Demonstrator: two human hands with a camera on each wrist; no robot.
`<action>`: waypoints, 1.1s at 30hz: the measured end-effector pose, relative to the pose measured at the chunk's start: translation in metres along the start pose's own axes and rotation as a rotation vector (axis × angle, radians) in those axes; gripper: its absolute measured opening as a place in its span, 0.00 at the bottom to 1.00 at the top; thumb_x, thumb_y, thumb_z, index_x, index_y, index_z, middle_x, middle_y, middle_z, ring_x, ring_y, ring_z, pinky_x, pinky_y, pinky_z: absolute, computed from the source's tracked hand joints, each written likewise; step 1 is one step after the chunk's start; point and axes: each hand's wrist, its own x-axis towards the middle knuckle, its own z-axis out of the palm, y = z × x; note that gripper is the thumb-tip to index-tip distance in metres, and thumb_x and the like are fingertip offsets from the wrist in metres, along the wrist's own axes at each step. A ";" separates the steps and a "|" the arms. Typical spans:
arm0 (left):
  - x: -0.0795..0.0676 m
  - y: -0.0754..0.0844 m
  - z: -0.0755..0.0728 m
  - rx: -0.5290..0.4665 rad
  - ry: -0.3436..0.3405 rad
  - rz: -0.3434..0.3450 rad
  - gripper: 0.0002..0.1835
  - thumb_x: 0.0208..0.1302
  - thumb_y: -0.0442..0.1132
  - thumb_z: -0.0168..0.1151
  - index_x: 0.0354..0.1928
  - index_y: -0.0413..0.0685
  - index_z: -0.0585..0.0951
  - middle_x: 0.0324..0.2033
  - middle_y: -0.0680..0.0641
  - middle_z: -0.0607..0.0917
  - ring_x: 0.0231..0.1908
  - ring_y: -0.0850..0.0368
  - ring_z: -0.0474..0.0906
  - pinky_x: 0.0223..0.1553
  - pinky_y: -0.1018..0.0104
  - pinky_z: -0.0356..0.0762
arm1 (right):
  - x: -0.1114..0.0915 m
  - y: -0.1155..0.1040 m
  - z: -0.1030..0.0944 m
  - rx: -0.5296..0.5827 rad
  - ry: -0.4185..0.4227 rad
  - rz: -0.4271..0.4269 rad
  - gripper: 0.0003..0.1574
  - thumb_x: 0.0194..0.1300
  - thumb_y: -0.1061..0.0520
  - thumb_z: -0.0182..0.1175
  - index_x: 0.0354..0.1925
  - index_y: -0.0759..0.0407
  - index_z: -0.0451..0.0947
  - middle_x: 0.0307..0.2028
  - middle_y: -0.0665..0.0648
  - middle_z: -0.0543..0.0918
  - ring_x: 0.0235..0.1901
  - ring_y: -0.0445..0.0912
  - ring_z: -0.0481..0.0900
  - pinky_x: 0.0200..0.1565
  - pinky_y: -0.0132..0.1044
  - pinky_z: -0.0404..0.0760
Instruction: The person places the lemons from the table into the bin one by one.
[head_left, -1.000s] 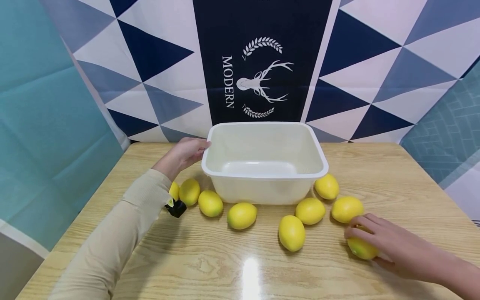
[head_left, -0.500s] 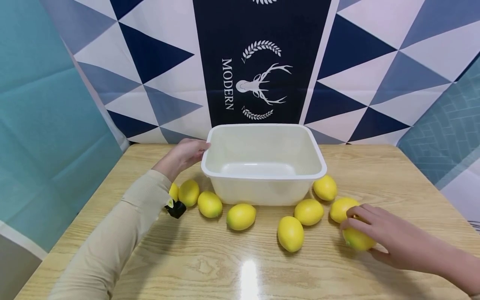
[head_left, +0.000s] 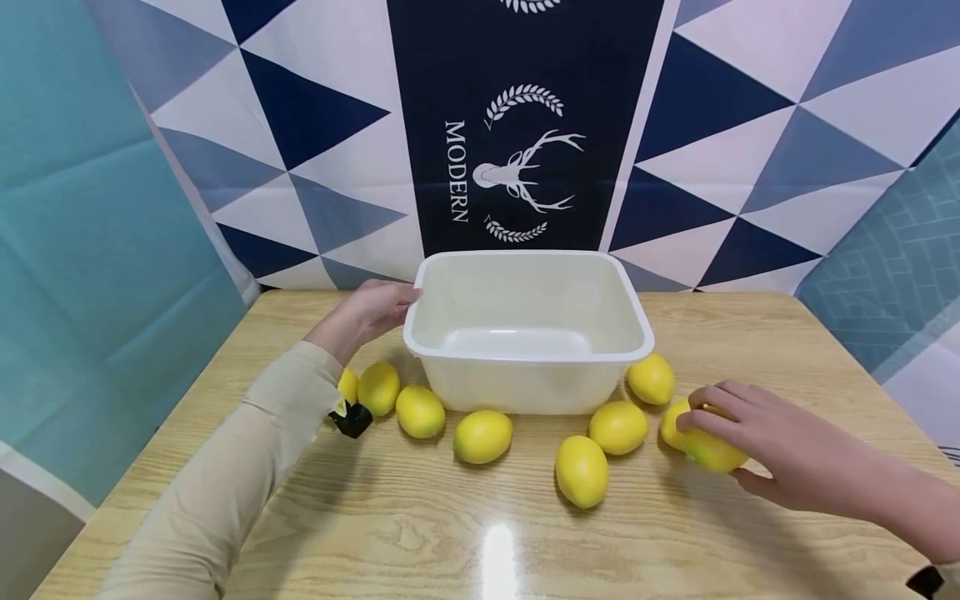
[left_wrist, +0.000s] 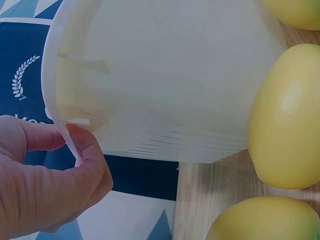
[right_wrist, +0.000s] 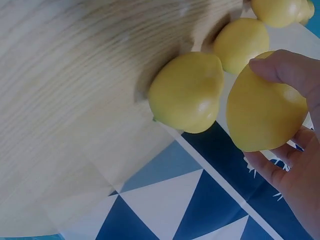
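Note:
A white plastic basin stands at the back of the table, and nothing lies on the part of its floor that shows. My left hand pinches its left rim between thumb and fingers, as the left wrist view shows with the rim in the grip. My right hand holds a lemon just above the table at the right, thumb and fingers curled round it. Partly behind that fruit lies another lemon.
Several lemons lie round the basin: one at its right corner, a pair of lemons at front right, one lemon in front, others at the left near my forearm. A patterned cloth hangs behind the wooden table.
My right hand has lifted its lemon off the table and moved it slightly up and toward the basin. The left hand keeps its place on the rim.

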 end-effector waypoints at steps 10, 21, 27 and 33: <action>-0.002 0.003 -0.008 0.000 -0.066 -0.039 0.25 0.73 0.36 0.51 0.69 0.34 0.65 0.42 0.51 0.73 0.39 0.62 0.72 0.44 0.78 0.78 | 0.004 0.002 -0.004 -0.001 -0.040 0.022 0.54 0.22 0.55 0.83 0.54 0.42 0.75 0.48 0.43 0.76 0.46 0.41 0.74 0.42 0.42 0.85; 0.003 0.004 -0.012 -0.070 -0.080 -0.099 0.25 0.72 0.35 0.53 0.68 0.36 0.64 0.46 0.49 0.71 0.39 0.62 0.73 0.45 0.76 0.79 | 0.005 0.008 -0.008 -0.004 -0.040 0.039 0.52 0.23 0.56 0.83 0.54 0.43 0.75 0.48 0.44 0.77 0.45 0.41 0.76 0.41 0.40 0.86; 0.003 0.005 -0.015 -0.067 -0.088 -0.106 0.15 0.71 0.35 0.54 0.57 0.40 0.70 0.45 0.49 0.72 0.36 0.64 0.75 0.43 0.77 0.80 | 0.006 0.015 -0.010 -0.012 -0.020 0.036 0.53 0.21 0.57 0.84 0.53 0.45 0.76 0.48 0.45 0.77 0.44 0.41 0.76 0.40 0.38 0.86; 0.003 0.004 -0.016 -0.071 -0.089 -0.112 0.13 0.71 0.35 0.55 0.55 0.42 0.71 0.44 0.49 0.74 0.35 0.64 0.76 0.39 0.78 0.82 | 0.007 0.018 -0.013 -0.020 -0.025 0.043 0.52 0.21 0.58 0.83 0.52 0.44 0.77 0.48 0.45 0.78 0.44 0.42 0.76 0.39 0.39 0.86</action>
